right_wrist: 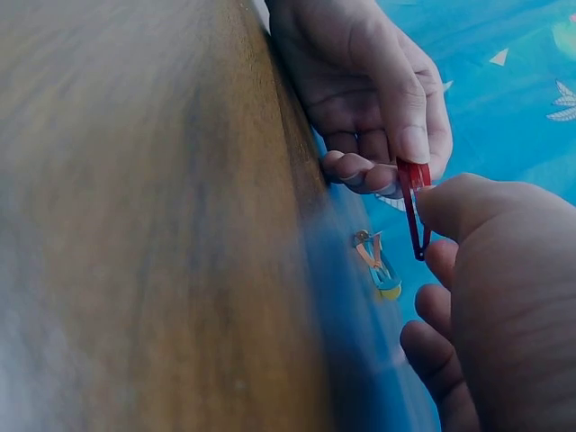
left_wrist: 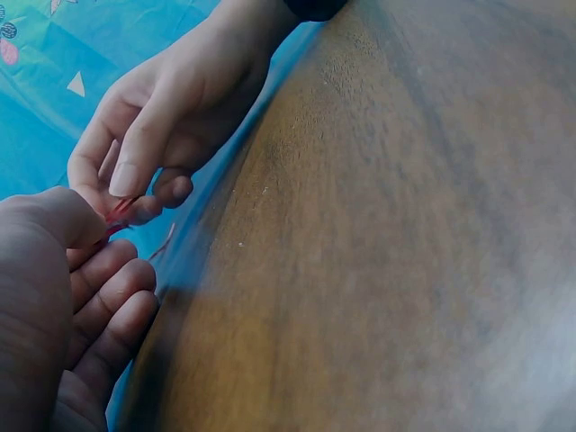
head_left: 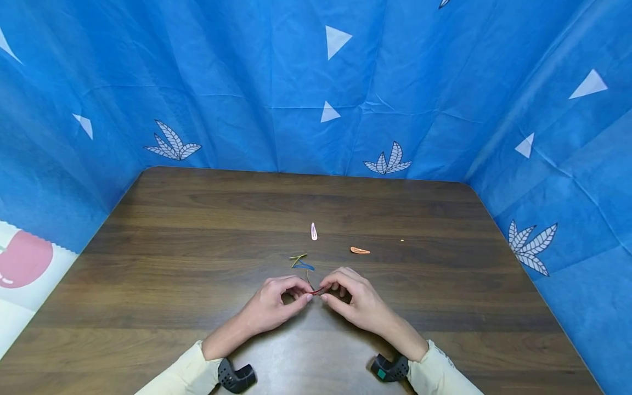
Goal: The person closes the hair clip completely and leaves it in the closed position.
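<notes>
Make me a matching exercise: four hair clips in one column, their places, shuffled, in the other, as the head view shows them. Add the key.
1. Red hair clip
2. Blue hair clip
3. Orange hair clip
4. Pale pink hair clip

A. Farthest right of the clips
B. Farthest from the hands
C. Between left hand and right hand
D. Beside a yellow clip

Pairs: 1-C, 2-D, 3-A, 4-B

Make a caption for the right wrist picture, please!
Left hand and right hand together hold a red hair clip.
</notes>
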`<state>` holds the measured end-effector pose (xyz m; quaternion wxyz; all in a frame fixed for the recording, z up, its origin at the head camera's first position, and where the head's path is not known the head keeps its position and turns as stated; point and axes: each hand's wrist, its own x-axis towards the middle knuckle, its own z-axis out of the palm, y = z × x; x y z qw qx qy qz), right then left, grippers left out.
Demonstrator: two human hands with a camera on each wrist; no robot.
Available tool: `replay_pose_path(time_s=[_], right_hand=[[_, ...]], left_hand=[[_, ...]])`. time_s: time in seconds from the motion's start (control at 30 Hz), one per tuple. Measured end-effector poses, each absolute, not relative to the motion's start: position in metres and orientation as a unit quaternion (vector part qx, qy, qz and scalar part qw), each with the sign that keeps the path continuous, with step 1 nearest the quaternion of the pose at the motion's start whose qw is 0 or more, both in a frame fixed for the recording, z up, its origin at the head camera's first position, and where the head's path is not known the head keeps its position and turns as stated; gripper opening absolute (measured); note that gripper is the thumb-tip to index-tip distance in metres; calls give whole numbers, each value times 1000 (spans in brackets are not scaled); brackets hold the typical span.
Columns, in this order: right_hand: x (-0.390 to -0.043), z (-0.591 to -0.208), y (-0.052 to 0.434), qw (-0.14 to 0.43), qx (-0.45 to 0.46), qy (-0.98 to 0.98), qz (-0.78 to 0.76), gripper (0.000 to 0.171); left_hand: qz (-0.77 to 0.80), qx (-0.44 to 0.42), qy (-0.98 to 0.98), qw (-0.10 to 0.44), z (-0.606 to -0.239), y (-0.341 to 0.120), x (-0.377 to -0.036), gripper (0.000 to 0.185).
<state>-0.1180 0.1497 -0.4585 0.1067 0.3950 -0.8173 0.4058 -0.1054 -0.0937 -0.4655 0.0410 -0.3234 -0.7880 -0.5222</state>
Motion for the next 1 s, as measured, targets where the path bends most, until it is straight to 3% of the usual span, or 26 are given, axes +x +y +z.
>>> replay_pose_path(time_s=[0.47,1.0], right_hand=[[-117,-457,148,89,407,-819,395,26],[-118,-459,148,106,417,-808,402,19]], left_hand=[[-520,-318,-792,35,-462,-95,-104,8],[-522,-319,-790,36,-463,-95,-104,7]])
